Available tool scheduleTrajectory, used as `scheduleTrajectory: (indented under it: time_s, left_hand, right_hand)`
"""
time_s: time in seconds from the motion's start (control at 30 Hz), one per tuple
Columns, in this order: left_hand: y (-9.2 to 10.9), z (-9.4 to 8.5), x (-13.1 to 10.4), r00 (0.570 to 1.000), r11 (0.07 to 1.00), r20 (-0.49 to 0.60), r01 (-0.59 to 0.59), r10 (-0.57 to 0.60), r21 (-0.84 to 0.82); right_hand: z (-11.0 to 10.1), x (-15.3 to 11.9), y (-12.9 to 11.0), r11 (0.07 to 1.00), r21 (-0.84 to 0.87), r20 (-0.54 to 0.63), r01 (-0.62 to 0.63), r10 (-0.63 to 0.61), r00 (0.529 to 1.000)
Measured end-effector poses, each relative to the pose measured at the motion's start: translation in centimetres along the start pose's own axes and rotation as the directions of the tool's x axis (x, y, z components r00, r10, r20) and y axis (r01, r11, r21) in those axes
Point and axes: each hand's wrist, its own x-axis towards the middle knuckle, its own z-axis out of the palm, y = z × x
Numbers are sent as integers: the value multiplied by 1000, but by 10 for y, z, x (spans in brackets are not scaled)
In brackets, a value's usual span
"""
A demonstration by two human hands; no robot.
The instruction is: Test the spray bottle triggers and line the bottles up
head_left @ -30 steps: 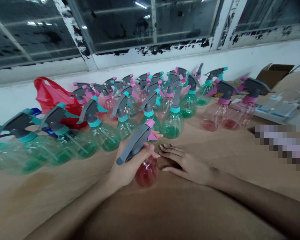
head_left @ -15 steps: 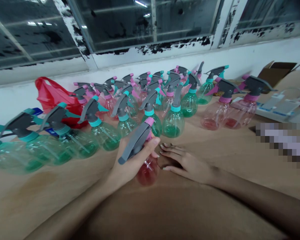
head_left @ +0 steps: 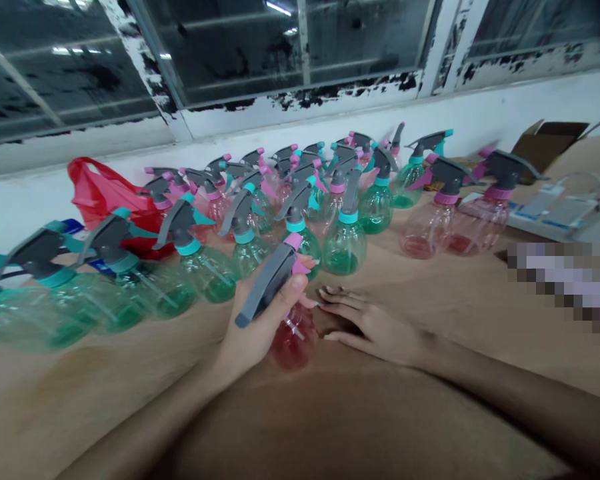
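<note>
My left hand (head_left: 263, 320) is wrapped round the neck of a pink spray bottle (head_left: 295, 343) with a grey and pink trigger head. Reddish liquid shows in its round, clear body, which appears to stand on the table (head_left: 390, 407). The thumb lies against the trigger head, and the fingertips come out on its far side. Just to the right of the bottle, my right hand (head_left: 373, 327) rests on the tabletop with its fingers extended and a little apart, holding nothing. Right behind the held bottle stands a green spray bottle (head_left: 345, 250).
Several green spray bottles (head_left: 210, 273) stretch along the left, with more green and pink ones behind. Two pink spray bottles (head_left: 425, 230) stand at the right. A red plastic bag (head_left: 97, 193), an open cardboard box (head_left: 545, 150) and a white power strip (head_left: 565, 213) lie near the wall.
The left thumb and fingers have shifted slightly on the spray bottle's head, the thumb a little lower and more to the left. My right hand stays in place.
</note>
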Motion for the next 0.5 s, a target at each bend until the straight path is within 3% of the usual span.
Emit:
scheduleTrajectory:
  time_s: [0.33,0.5]
  left_hand:
    - [0,2,4,1000,998,9,4,-5,65]
    - [1,-1,7,998,972,42,-57,48,229]
  right_hand:
    - [1,0,1,1000,28,-17,10,-10,1000]
    - [0,0,0,1000,26,-18,3,-2,1000]
